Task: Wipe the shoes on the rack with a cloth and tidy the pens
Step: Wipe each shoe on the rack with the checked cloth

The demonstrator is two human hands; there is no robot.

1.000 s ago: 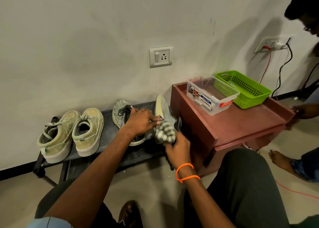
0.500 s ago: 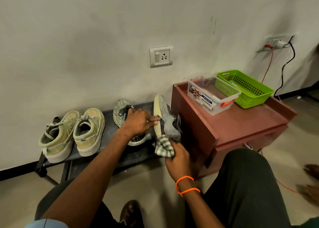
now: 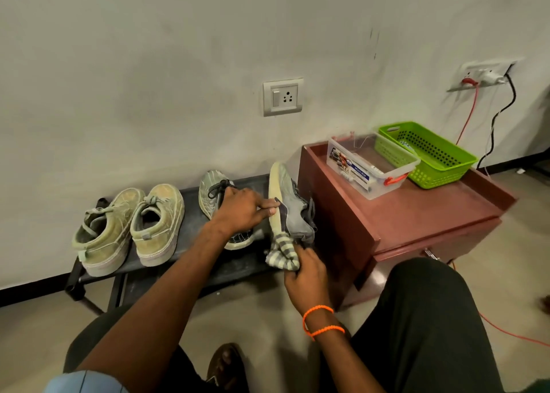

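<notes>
A grey sneaker is tipped on its side at the right end of the black shoe rack. My left hand pinches its pale sole edge. My right hand grips a striped cloth against the heel end of that sneaker. The sneaker's mate lies flat behind my left hand. Two tan sneakers stand at the rack's left end. No pens show clearly; a clear plastic box and a green basket stand on the red-brown cabinet.
The cabinet stands tight against the rack's right end. Wall sockets are above, with red and black cables hanging at the far right and a red cable across the floor. My knees fill the lower frame.
The cloth and my right hand slid down from the sneaker's side to its heel end. The other person at the right has left the view.
</notes>
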